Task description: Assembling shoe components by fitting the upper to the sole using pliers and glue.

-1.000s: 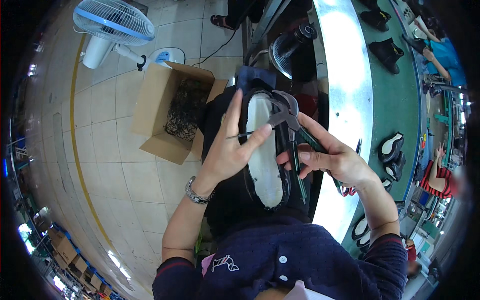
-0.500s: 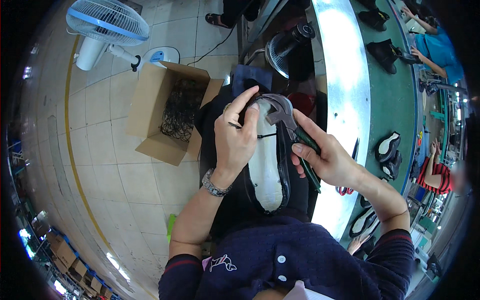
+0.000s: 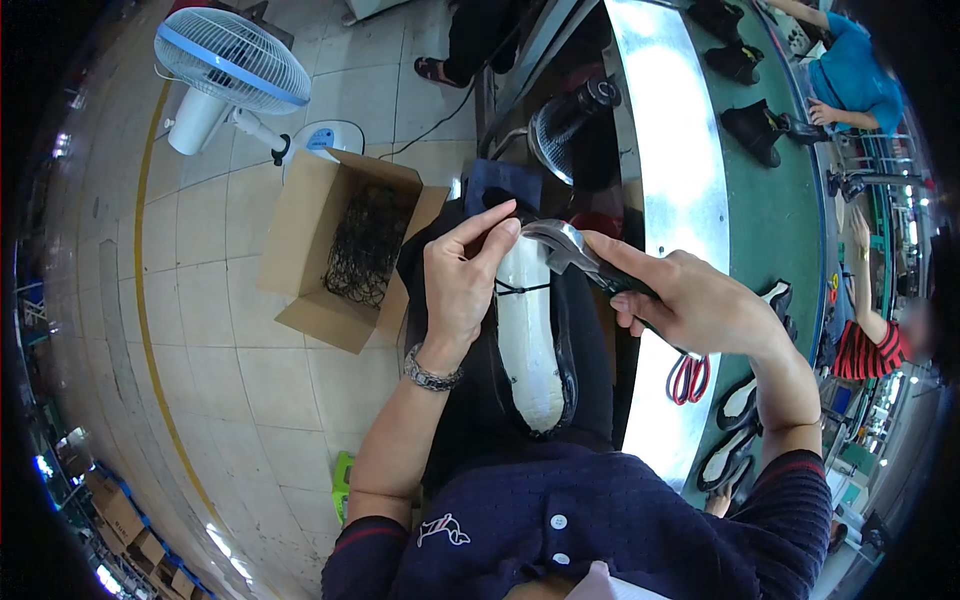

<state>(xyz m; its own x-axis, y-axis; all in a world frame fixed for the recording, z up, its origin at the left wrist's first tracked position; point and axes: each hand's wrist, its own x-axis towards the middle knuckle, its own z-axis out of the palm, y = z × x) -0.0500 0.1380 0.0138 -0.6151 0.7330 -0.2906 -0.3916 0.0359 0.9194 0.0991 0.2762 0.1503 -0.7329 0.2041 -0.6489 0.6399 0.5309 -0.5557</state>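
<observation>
An upturned black shoe (image 3: 527, 350) with a white underside lies lengthwise on my lap, its far end under my hands. A thin black cord (image 3: 521, 290) crosses the underside. My left hand (image 3: 458, 290) pinches the far left rim of the shoe between thumb and index finger. Wrapped round the dark green handles of a pair of lasting pincers, my right hand (image 3: 690, 300) is closed. The grey steel head of the pincers (image 3: 560, 243) rests at the shoe's far end, beside my left fingertips. Whether its jaws grip the rim I cannot tell.
A metal bench edge (image 3: 680, 170) runs along my right, with red-handled scissors (image 3: 688, 380) on it. Beyond, a green conveyor (image 3: 750, 220) carries several black shoes. An open carton (image 3: 310, 235) of black cords stands left, near a fan (image 3: 232, 62). Co-workers sit across the conveyor.
My right hand has turned over the pincers, hiding most of the handles, and the pincers' head has tilted. My left hand still pinches near the same rim. The view has shifted slightly.
</observation>
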